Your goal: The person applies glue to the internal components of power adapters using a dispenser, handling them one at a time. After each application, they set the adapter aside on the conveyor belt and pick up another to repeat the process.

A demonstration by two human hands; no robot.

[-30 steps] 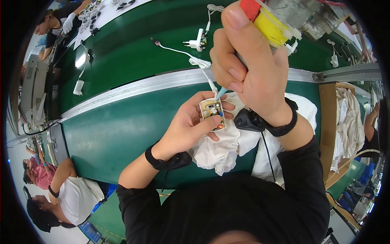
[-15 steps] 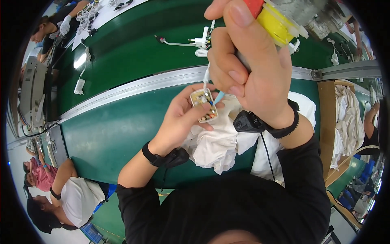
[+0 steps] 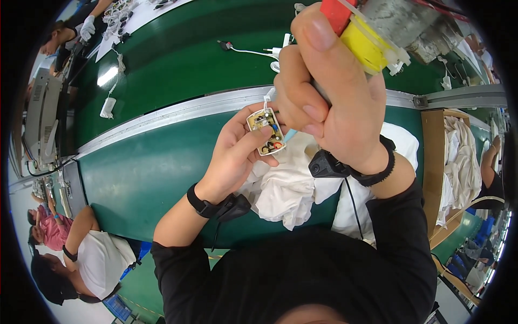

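Above the near side of the table, my left hand is closed on an open white adapter housing, its thumb resting on the circuit board inside. Small coloured parts show on the board, and a white cord leaves its top. My right hand is wrapped round a dispensing gun with a grey metal body and yellow and red parts. The gun's light-blue tip points at the lower right edge of the housing; whether it touches cannot be made out. My fingers hide the gun's middle.
White cloth lies under my hands. A metal rail divides the near table from a green belt carrying white adapters with cords. At right stands a cardboard box of cloth. Other people sit at left.
My left hand has turned the housing slightly and shifted it a little left, and its thumb now lies higher on the board. Corded pieces on the belt have moved.
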